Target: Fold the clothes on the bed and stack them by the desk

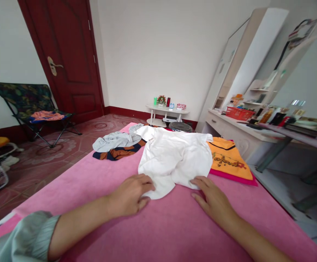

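A white short-sleeved shirt (174, 153) lies spread on a pink bed cover (169, 225), somewhat wrinkled, its lower edge uneven. My left hand (132, 193) touches the shirt's lower left corner, with the fingers resting on the cloth and the thumb apart from them. At the lower right edge, the fingertips of my right hand (213, 198) lie on the fabric, its thumb spread away over the cover. Neither hand shows cloth pinched in it.
Grey crumpled clothing (114, 140) and an orange-and-navy garment (120, 152) lie left of the shirt. A folded yellow shirt (228, 158) rests on magenta cloth (252, 182) to the right. Beyond stand a dressing table (229, 127), white stand (158, 109) and folding chair (38, 102).
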A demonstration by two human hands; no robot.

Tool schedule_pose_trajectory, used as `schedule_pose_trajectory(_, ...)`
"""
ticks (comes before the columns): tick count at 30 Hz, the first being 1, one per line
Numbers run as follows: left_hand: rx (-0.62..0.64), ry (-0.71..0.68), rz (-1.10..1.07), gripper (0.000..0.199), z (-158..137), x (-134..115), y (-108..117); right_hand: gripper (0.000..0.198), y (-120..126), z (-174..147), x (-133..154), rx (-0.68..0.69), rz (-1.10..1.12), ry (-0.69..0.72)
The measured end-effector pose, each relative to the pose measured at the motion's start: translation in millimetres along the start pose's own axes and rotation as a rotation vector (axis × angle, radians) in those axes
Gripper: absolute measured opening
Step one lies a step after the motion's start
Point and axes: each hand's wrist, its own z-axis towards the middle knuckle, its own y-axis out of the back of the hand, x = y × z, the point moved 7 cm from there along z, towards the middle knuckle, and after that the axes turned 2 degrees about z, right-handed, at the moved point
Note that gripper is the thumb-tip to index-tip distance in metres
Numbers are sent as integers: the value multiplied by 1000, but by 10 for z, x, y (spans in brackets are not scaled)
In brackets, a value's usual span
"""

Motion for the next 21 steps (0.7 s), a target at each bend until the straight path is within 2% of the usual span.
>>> schedule_pose_trajectory(3, -24, 32, -43, 36, 114, 144, -20, 27, -82, 154, 11, 5, -24, -17)
schedule_pose_trajectory(5, -101, 92, -131, 33, 178, 279, 146, 28, 38, 261, -55, -41, 8, -73)
schedule_pose_trajectory(7, -223, 180, -242, 25, 188, 430, 476, 27, 343, 340, -120, -134, 86, -142)
schedule_pose_trajectory(10, -401, 313, -412, 15, 75, 614, 1086, 23, 1023, 341, -111, -324, 224, -177)
schedule_pose_trajectory(12, -461, 361, -493, 12, -51, 662, 1413, 19, 1436, 243, -100, -416, 287, -200)
schedule_pose_trajectory(14, -449, 388, -518, 11, -185, 661, 1587, 15, 1661, 86, -139, -423, 350, -226)
schedule_pose_trajectory(15, -415, 396, -506, 11, -251, 649, 1609, 14, 1688, -5, -174, -394, 371, -230)
schedule_pose_trajectory(17, -308, 393, -453, 12, -378, 619, 1532, 15, 1581, -199, -261, -282, 383, -215)
schedule_pose_trajectory(21, 16, 308, -385, 18, -617, 566, 1024, 20, 1001, -577, -392, 19, 320, -144)
